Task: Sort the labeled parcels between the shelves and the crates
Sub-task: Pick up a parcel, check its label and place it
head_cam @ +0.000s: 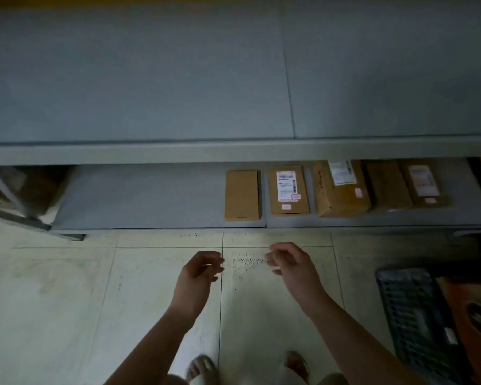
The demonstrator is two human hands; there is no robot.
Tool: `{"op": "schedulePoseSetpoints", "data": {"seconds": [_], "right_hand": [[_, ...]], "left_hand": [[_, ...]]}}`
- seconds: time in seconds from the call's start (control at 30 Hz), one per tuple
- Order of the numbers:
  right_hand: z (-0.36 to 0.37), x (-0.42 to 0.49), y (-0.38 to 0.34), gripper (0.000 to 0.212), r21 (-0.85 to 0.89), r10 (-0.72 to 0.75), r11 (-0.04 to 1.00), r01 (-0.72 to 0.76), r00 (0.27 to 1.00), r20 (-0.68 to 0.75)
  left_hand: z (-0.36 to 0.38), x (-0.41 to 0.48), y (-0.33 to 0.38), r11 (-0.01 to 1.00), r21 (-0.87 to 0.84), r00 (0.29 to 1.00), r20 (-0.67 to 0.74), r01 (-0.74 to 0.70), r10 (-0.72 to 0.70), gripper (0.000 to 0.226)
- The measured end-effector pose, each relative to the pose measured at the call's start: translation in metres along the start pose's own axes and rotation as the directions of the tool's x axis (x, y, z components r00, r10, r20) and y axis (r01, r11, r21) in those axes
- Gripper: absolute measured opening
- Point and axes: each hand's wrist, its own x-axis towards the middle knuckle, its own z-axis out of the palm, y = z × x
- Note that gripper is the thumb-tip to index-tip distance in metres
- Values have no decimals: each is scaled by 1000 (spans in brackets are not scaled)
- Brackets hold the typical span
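Sandalled feet [203,366] are standing on floor tiles [53,287]; ahead, the left hand [203,269] and right hand [289,262] are hanging apart, loosely curled, holding nothing. Flat parcels [288,190] are lying on the low shelf [139,198], probably light, stiff cardboard, best pinched along their long edges.

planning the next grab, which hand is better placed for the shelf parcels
Likely right: the right hand is empty and nearer the parcels at the lower shelf's right end; the left hand sits further left.
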Motion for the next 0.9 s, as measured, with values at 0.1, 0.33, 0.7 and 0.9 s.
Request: {"op": "schedulePoseSetpoints", "data": {"seconds": [0.1, 0.33, 0.7, 0.9], "right_hand": [[22, 74, 51, 11, -24, -71, 997, 70, 996, -46], [54, 186, 125, 23, -92, -111, 990, 105, 991, -72], [75, 243, 122, 40, -172, -14, 985, 17, 1000, 22], [75, 245, 123, 70, -221, -5, 975, 20, 998, 66]], "left_hand": [[11, 81, -53, 999, 4, 998, -37, -41, 41, 27], [42, 202, -114, 987, 111, 983, -128, -119, 133, 19], [65, 273, -126, 945, 275, 982, 111, -176, 151, 58], [71, 278, -124, 967, 178, 980, 120, -180, 160, 45]]}}
